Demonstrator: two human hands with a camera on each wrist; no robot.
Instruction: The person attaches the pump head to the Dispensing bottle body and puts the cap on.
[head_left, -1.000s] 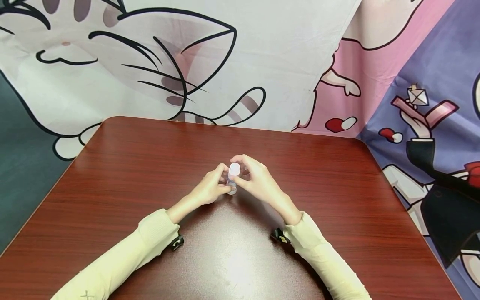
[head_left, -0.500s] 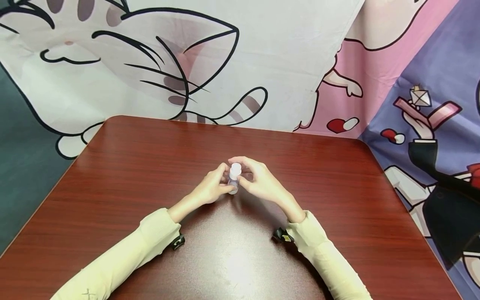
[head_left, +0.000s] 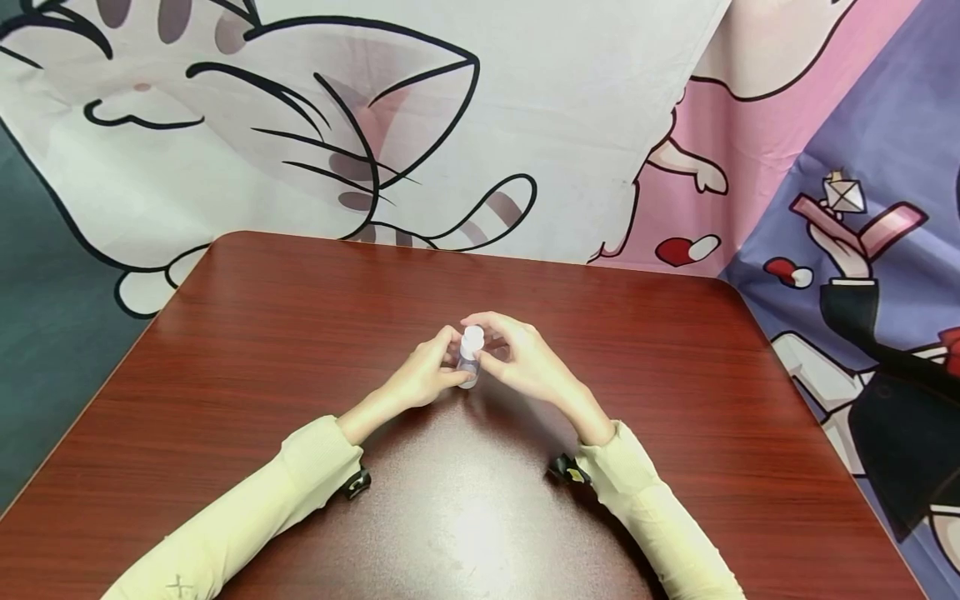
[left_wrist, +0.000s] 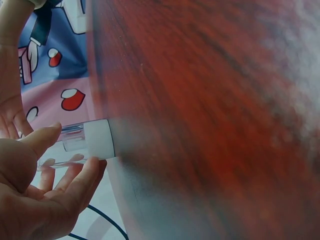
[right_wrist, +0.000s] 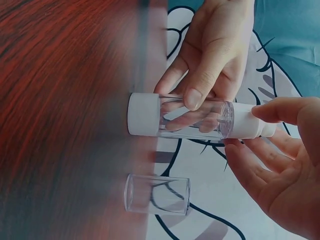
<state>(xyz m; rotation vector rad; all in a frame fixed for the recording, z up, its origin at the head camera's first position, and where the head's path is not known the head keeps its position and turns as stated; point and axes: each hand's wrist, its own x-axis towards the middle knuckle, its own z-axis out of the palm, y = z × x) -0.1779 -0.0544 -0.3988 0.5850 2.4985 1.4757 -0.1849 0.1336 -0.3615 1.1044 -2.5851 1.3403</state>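
A clear pump bottle with a white base and white top [head_left: 472, 335] stands upright on the table, between both hands. My left hand [head_left: 426, 372] grips its clear body from the left, thumb in front. From the right, my right hand [head_left: 531, 364] pinches the white collar below the nozzle. In the right wrist view the bottle's white base [right_wrist: 144, 115] is against the tabletop, and the thumb of the right hand [right_wrist: 290, 165] lies on the collar. Beside the bottle stands a clear plastic cap [right_wrist: 157, 195]. The left wrist view shows the bottle's base [left_wrist: 99, 140] beyond the left fingers.
The glossy reddish-brown wooden table [head_left: 315, 292] has rounded far corners. Behind it hangs a cartoon-printed cloth [head_left: 585, 125] with a cat figure. Small black devices [head_left: 567, 471] sit under both cuffs.
My right thumb has shifted slightly to the right on the bottle's collar, uncovering more of its front. My left hand keeps its grip and the bottle stays in place.
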